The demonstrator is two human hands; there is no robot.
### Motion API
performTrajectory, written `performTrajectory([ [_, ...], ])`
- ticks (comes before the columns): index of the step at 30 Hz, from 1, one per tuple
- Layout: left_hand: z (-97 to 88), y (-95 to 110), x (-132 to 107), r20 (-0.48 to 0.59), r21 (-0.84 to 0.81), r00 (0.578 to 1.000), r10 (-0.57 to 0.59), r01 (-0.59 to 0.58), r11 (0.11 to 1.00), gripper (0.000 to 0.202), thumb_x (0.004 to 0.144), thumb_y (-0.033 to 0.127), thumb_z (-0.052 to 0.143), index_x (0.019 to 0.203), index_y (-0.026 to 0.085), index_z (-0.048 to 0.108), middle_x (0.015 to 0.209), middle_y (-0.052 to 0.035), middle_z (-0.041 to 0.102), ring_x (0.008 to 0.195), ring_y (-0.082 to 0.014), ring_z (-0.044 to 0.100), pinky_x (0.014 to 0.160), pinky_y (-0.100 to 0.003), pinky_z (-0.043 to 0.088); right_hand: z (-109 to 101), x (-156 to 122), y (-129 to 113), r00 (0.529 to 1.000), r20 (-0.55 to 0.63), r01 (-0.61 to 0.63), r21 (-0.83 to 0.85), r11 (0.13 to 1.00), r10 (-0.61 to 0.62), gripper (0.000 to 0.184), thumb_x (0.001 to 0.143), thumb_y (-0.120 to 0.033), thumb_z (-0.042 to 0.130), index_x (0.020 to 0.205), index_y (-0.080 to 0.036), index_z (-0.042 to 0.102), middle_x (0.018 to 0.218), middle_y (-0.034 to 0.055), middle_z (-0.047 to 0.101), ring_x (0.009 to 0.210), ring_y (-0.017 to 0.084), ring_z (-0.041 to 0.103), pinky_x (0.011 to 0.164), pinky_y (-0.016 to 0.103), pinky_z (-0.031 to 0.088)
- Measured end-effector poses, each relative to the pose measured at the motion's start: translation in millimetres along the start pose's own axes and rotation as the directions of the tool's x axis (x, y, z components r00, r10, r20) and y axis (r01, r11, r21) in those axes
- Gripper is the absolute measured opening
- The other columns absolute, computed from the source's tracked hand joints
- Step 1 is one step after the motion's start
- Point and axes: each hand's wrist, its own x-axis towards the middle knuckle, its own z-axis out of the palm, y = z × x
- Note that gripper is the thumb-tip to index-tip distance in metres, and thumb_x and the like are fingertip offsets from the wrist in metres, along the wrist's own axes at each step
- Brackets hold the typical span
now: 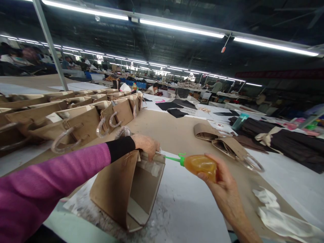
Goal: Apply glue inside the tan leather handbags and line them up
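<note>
Left hand (146, 145) is clamped on the rim of a stiff kraft-paper bag (113, 189) near the bench (187, 209) edge, while the right hand (220, 189), apart from it, grips a soft amber plastic bottle (199, 167), thin green nozzle (172, 159) just by the rim.

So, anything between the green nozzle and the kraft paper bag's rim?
Nothing visible: the green nozzle of the squeeze bottle in the right hand points at the kraft paper bag's rim, beside the left hand.

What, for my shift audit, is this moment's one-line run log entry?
left hand: grips kraft paper bag | right hand: holds amber squeeze bottle, nozzle at bag
</note>
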Motion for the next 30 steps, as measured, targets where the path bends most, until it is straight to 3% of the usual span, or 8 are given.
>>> performTrajectory([
  [6, 0.1, -3.6, 1.3, 0.000, -0.014, 1.000, 0.014, -0.014, 1.000, 0.021, 0.045, 0.019, 0.080, 0.059, 0.019, 0.065, 0.049, 0.0037, 0.055, 0.056, -0.0165, 0.053, 0.052, -0.025, 0.039, -0.8, -7.6, -0.8, 0.997, 0.015, 0.071, -0.093, 0.993, -0.070, 0.044, 0.073, -0.042, 0.074, 0.110, -0.025, 0.057, 0.104, 0.0026, 0.059, 0.087, 0.023, 0.056, 0.074, 0.030, 0.045],
  [16, 1.3, 3.9, 0.1, 0.045, 0.058, 0.999, -0.006, 0.003, 0.998, 0.021, 0.053, 0.007, 0.067, 0.070, 0.019, 0.069, 0.058, 0.0035, 0.060, 0.065, -0.0171, 0.055, 0.056, -0.023, 0.040, 2.3, -0.9, 1.2, 1.000, -0.011, -0.006, 0.006, 1.000, 0.006, 0.049, 0.075, -0.042, 0.072, 0.116, -0.025, 0.051, 0.105, 0.0025, 0.059, 0.087, 0.022, 0.057, 0.076, 0.030, 0.045],
  [25, 3.0, 2.4, 0.1, 0.052, 0.139, 0.998, -0.024, 0.016, 0.990, 0.025, 0.058, 0.009, 0.066, 0.081, 0.016, 0.072, 0.068, 0.0009, 0.063, 0.068, -0.0195, 0.057, 0.062, -0.026, 0.042, 1.0, -8.0, 11.3, 0.996, 0.000, -0.088, 0.019, 0.996, 0.088, 0.050, 0.072, -0.044, 0.073, 0.113, -0.023, 0.052, 0.099, 0.0018, 0.060, 0.085, 0.021, 0.056, 0.072, 0.028, 0.046],
  [30, 5.4, 5.0, 2.1, 0.047, 0.299, 0.997, -0.054, 0.038, 0.953, 0.024, 0.061, 0.013, 0.067, 0.085, 0.012, 0.071, 0.074, -0.0030, 0.066, 0.068, -0.0192, 0.056, 0.058, -0.026, 0.041, 4.2, -4.4, 9.5, 0.995, 0.012, -0.097, 0.019, 0.995, 0.097, 0.050, 0.071, -0.044, 0.074, 0.111, -0.022, 0.053, 0.094, 0.0023, 0.061, 0.081, 0.021, 0.056, 0.070, 0.028, 0.047],
])
